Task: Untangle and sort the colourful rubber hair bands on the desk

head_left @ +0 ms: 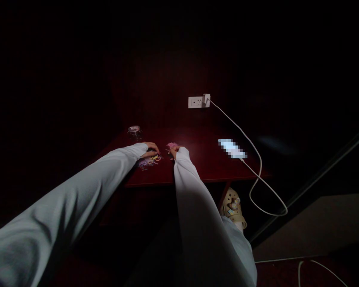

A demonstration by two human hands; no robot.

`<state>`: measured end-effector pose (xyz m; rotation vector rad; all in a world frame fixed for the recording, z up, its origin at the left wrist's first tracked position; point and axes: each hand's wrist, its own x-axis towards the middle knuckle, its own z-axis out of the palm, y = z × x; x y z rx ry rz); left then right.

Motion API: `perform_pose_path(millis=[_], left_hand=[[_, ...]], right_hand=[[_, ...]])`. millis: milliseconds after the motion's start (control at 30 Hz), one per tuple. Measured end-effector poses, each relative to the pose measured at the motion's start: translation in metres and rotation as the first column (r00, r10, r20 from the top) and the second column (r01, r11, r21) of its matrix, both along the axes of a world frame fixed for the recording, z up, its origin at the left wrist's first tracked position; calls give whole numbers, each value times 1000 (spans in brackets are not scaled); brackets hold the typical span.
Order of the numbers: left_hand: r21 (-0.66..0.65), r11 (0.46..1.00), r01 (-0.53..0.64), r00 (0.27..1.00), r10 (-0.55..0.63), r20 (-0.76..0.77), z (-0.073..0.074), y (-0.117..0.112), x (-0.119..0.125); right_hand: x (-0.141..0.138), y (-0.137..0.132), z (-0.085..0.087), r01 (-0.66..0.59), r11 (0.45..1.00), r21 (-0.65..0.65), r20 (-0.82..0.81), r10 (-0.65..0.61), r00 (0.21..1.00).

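Note:
A small loose pile of purple and yellow bands, thin like elastic hair ties, lies on the dark red table. My left hand is over its far side, thumb and fingertips drawn together; what they pinch is too small to make out. To the right is a pink pile of similar thin bands. My right hand rests at the near edge of that pink pile, its thumb and fingers apart, partly hidden by the sleeve. Behind my left hand stands a clear lidded jar.
On the table's right side lies a lit phone, blurred out. Its white cable loops past the table edge up to a charger in the wall socket. A foot in a beige clog is below the table.

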<state>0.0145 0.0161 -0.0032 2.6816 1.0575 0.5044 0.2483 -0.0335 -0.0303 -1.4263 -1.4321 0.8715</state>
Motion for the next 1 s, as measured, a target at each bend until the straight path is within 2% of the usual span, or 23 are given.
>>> perform_pose_path(millis=[67, 133, 233, 333, 433, 633, 700, 767, 867, 1000], left_hand=[[-2, 1000, -30, 1000, 30, 6, 10, -6, -12], [-40, 993, -110, 992, 112, 60, 18, -11, -24], [-108, 970, -217, 953, 234, 191, 21, -17, -37], [-151, 952, -265, 916, 298, 270, 14, -21, -41], [-190, 946, -263, 902, 311, 299, 2, -25, -37], [-344, 934, -94, 901, 227, 369, -18, -40, -30], [-294, 950, -106, 909, 213, 359, -20, -46, -34], [-159, 969, -191, 910, 235, 341, -18, -53, -41], [34, 953, -300, 899, 270, 346, -13, -65, -49], [192, 931, -309, 895, 217, 390, -8, -87, -41]], right_hand=[[-1, 0, 1, 2, 1000, 3, 14, -2, 1000], [0, -1, 1, 6, 1000, 18, 32, -7, 999], [2, -3, 3, 3, 999, 50, 69, -7, 998], [2, -7, 4, -24, 998, 56, 114, 18, 993], [2, -11, 6, -74, 996, 49, 161, 65, 985], [1, -19, 15, -181, 983, -6, 239, 177, 955], [1, -20, 17, -208, 978, -13, 243, 205, 948], [1, -21, 17, -229, 973, -12, 240, 225, 944], [0, -20, 15, -249, 969, -1, 223, 243, 944], [-5, -15, 11, -280, 959, 34, 178, 270, 946]])
